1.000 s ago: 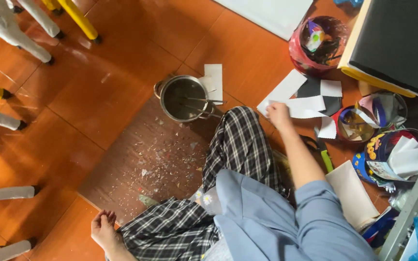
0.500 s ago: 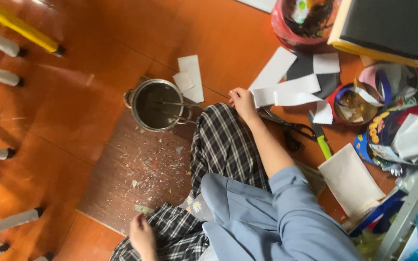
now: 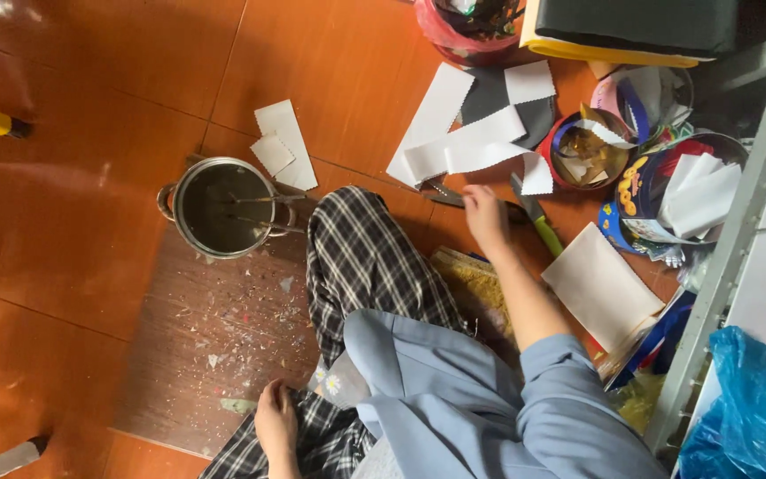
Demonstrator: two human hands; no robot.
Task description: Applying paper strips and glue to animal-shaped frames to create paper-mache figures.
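Scissors (image 3: 454, 197) — right hand (image 3: 482, 217) curled loosely over them, fingers touching.

glossy orange floor tiles (image 3: 90, 80); dull metal pot (image 3: 219, 208); matt white paper strips (image 3: 463, 146)

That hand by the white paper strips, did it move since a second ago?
Yes. The right hand came off the white paper strips and now reaches down by the scissors. The left hand stayed on the checked trouser leg, and the pot kept its place.
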